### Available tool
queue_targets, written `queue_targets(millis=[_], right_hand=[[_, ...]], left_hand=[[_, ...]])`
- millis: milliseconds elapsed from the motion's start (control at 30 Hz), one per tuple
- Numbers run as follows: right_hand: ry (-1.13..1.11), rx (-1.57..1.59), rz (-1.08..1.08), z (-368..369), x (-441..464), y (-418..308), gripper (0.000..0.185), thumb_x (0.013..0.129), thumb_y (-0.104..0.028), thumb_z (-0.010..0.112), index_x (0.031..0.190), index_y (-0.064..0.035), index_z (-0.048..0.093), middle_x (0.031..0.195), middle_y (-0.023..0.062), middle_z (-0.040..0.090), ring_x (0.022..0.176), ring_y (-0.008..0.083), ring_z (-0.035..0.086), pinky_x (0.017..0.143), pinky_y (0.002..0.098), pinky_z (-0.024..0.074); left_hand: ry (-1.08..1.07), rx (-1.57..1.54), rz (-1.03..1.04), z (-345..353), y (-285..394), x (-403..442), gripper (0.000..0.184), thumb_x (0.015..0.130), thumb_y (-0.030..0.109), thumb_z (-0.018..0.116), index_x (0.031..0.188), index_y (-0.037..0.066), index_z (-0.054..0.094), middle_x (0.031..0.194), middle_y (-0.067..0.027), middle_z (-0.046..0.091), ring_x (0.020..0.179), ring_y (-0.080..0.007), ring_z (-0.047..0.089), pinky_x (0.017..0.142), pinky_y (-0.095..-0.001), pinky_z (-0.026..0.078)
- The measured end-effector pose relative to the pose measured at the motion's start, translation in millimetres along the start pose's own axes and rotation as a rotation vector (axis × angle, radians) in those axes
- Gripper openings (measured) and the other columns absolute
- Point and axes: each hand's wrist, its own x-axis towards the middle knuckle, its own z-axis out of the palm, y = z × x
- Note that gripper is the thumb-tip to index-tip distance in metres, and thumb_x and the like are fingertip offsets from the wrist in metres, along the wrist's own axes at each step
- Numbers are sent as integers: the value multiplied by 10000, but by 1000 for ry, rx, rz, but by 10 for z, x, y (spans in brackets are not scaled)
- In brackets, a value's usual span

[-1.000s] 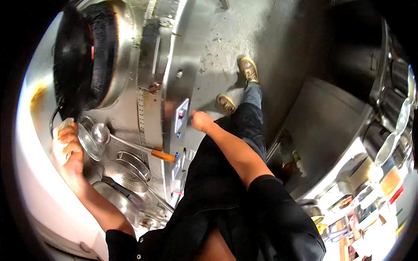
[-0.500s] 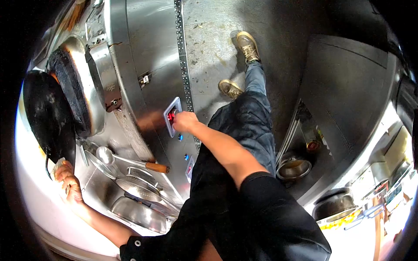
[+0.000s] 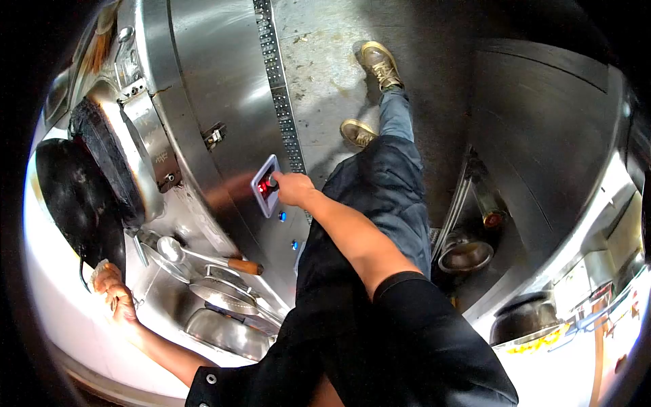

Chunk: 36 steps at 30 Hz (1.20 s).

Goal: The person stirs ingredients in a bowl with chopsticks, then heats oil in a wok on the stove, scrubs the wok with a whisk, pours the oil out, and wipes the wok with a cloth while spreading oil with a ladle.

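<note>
On the left, a large black wok [image 3: 74, 197] leans beside the round, blackened burner ring [image 3: 112, 156]. My left hand [image 3: 121, 302] is closed around the wok's handle, with a pale folded cloth [image 3: 105, 273] between palm and handle. In the middle, my right hand [image 3: 296, 190] has its fingers pinched on a round knob [image 3: 272, 180]. The knob sits on a framed control panel [image 3: 255, 188] with a red glowing display, set into the steel stove front [image 3: 224, 88]. Blue lit buttons [image 3: 282, 216] lie just below the panel.
Near my left arm are a ladle [image 3: 171, 249] with a wooden handle, a strainer [image 3: 224, 295] and a steel pot [image 3: 227, 332]. A metal bowl [image 3: 465, 256] sits in the right counter's opening. A dark pot [image 3: 525, 319] stands on the right. Grey floor [image 3: 319, 81] lies ahead.
The camera view has shifted slightly, so the stove and wok appear lower. Both hands keep their places, the left on the wok handle, the right at the knob.
</note>
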Motion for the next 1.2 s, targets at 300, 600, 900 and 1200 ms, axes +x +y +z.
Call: queue_targets(millis=[300,600,900,1200], right_hand=[[-148,-40,69,188,305,-19,586,817,-143,557,1381,-104,399,1167,169,620,1075,342,611,872,460,497],[-56,18,103,-55,123,-29,619,792,-217,576,1382,-133,411,1137,208,630,1079,372,594,884,469,484],[254,-297,193,-1383,-574,-101,496,841,-284,569,1275,-48,530,1088,276,628,1038,412,601,892,466,474],[434,-164,195,-3047,-1405,150,418,768,-33,524,1171,76,539,671,119,596,434,173,530,366,304,439]], left_hand=[[32,-78,21,-10,-15,17,323,946,180,430,1183,-36,391,835,-46,518,702,-158,523,515,-258,406],[-10,-44,178,-153,-153,-97,241,932,196,454,1091,15,447,879,-59,524,733,-152,523,498,-245,415],[-180,95,171,-16,-256,22,246,874,177,464,965,-38,542,769,-105,607,616,-183,595,419,-246,485],[276,-202,478,58,-357,-77,86,835,143,496,832,58,485,778,-125,590,635,-269,617,465,-379,493]])
